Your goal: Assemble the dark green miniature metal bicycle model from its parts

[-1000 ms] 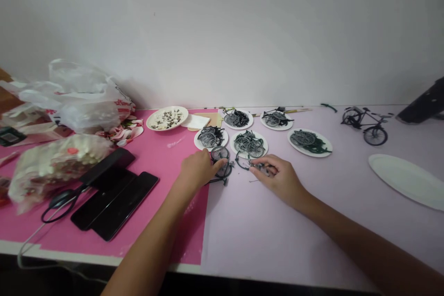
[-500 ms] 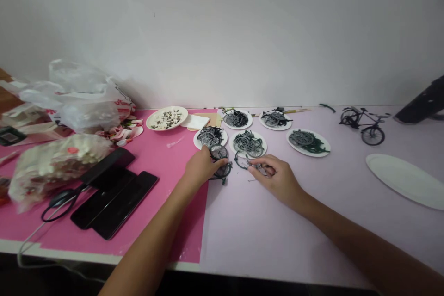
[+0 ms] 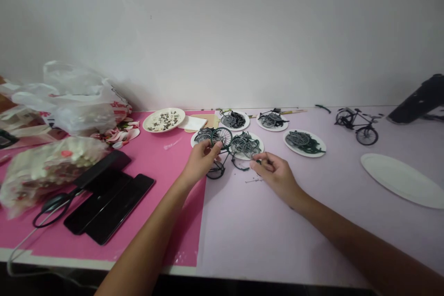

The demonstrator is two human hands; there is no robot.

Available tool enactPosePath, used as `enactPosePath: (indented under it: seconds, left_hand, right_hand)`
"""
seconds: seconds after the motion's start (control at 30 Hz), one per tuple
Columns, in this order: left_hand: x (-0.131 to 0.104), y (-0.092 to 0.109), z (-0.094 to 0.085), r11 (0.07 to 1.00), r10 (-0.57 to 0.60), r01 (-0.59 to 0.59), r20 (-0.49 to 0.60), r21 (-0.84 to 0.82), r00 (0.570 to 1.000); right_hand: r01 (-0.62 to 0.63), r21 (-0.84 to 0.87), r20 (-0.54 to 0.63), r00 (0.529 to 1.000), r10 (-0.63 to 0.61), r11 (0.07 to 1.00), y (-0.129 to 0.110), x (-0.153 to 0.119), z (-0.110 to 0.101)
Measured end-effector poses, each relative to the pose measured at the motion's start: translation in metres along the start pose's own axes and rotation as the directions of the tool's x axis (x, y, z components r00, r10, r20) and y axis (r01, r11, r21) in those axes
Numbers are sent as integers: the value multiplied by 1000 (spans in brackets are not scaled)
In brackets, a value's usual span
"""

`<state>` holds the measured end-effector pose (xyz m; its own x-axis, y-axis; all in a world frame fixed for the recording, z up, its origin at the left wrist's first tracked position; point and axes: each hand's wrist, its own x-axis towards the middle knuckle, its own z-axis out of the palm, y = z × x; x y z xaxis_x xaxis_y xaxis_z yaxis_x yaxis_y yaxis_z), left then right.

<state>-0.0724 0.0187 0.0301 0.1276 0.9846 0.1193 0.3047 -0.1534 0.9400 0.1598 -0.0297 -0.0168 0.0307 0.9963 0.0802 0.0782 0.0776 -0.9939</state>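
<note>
My left hand [image 3: 201,159] is closed on a dark green model bicycle [image 3: 227,156], holding it tilted above the table. One of its spoked wheels stands over the fingers and the other hangs lower down. To its right, my right hand [image 3: 277,172] pinches its thumb and fingertips together; whatever is between them is too small to make out. Between the hands a dark curved piece [image 3: 239,165] shows near the table. Tiny loose parts [image 3: 255,180] lie just below my right fingertips. Right behind the hands, a white plate [image 3: 261,141] carries grey spoked wheels and green pieces.
More plates of bicycle parts stand behind, one farther right [image 3: 322,135]. An assembled black model bicycle [image 3: 357,125] and a bare oval plate [image 3: 402,180] are at the right. Leftward are a bowl of fragments [image 3: 149,125], a black phone [image 3: 120,208] and plastic bags [image 3: 79,111].
My left hand has raised and turned the model bicycle, so one wheel now shows above the fingers. My right hand stays close to its former place, still pinched. The view has shifted slightly.
</note>
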Motion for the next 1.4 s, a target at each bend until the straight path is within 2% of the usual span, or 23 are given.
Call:
enactPosePath:
  seconds: [0.1, 0.2, 0.3, 0.43, 0.6, 0.87, 1.07, 1.4]
  left_hand:
    - [-1, 0, 5, 975, 49, -40, 33, -218, 998]
    - [-2, -2, 10, 934, 136, -114, 42, -339, 990]
    - [-3, -5, 14, 924, 198, -162, 69, -347, 978]
    - [-5, -7, 18, 929, 207, -179, 53, -323, 977]
    - [-5, -9, 18, 931, 200, -172, 57, -323, 978]
    - [-4, -10, 18, 937, 231, -199, 81, -286, 970]
    - [-6, -7, 18, 950, 202, -173, 90, -258, 975]
    - [-6, -8, 16, 957, 206, -179, 100, -228, 973]
  right_hand:
    - [-193, 284, 116, 979, 166, 939, -7, 3, -1]
    - [-333, 475, 247, 939, 241, 815, -12, 8, -5]
    - [-403, 561, 331, 910, 251, 723, -13, 12, -9]
    - [-465, 594, 415, 876, 245, 656, -11, 12, -10]
    - [-495, 612, 455, 858, 237, 617, -14, 10, -7]
    - [-493, 614, 465, 857, 223, 616, -14, 11, -7]
    - [-503, 614, 477, 850, 221, 608, -17, 9, -8]
    - [-477, 619, 450, 867, 216, 624, -16, 9, -10]
